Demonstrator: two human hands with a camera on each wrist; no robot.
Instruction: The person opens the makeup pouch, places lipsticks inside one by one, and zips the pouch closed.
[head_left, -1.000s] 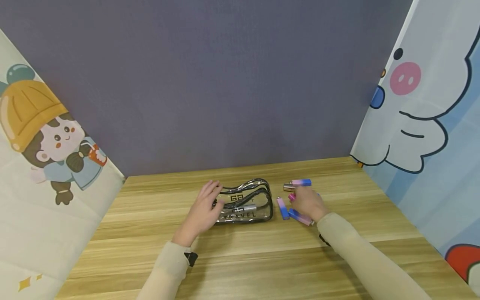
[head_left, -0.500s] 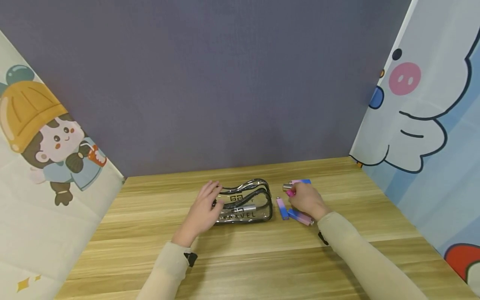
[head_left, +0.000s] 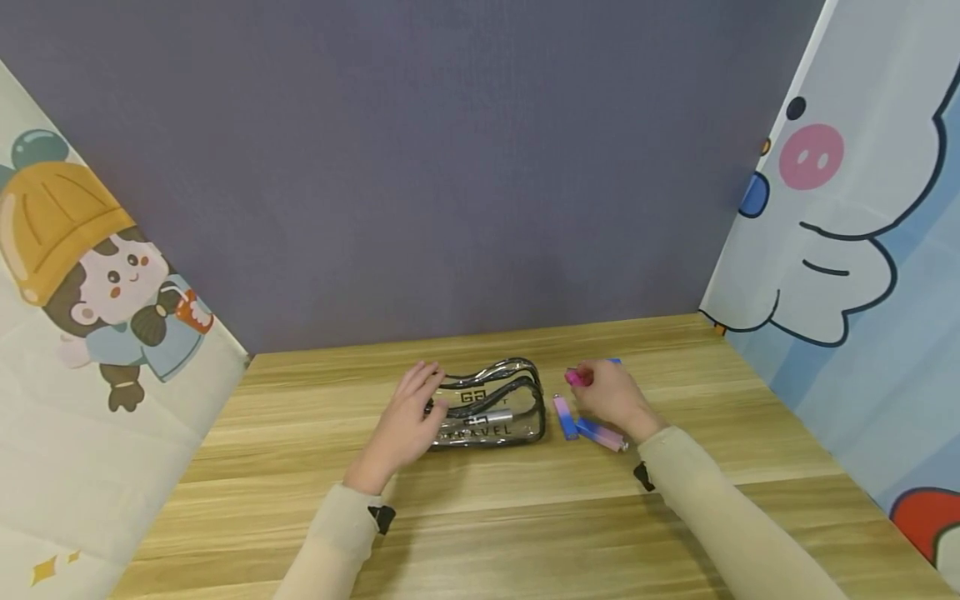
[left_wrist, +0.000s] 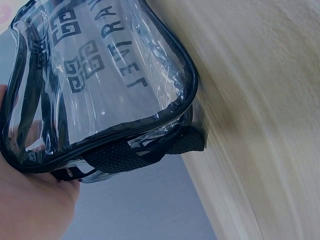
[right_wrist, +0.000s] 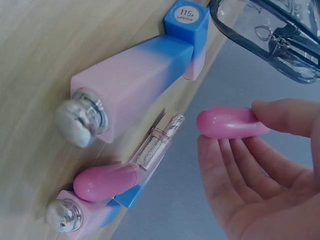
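In the head view, my left hand [head_left: 405, 417] lies at the left end of a clear pouch [head_left: 491, 431] with black piping and TRAVEL lettering, fingers fairly straight on it. The left wrist view shows the pouch [left_wrist: 112, 107] close up, part of the hand behind its clear plastic. A silvery tube [head_left: 495, 415] shows through the front panel. My right hand [head_left: 611, 396] pinches a glossy pink lipstick tube [right_wrist: 225, 122] between thumb and fingertips, just above the table. Beneath it lies a similar lipstick [right_wrist: 107, 182] with a pink rounded end and clear, metallic body.
Pink-to-blue lipstick tubes with silvery knobs lie right of the pouch: one upright-pointing tube [head_left: 566, 417], one slanted tube [head_left: 600, 435], and one mostly hidden tube [head_left: 617, 362] behind the right hand. A grey panel [head_left: 465, 183] stands behind the wooden table [head_left: 480, 517].
My right hand has shifted slightly up and left, lifting the pink lipstick tube, which now covers the metallic lipstick. The left hand and pouch stay put.
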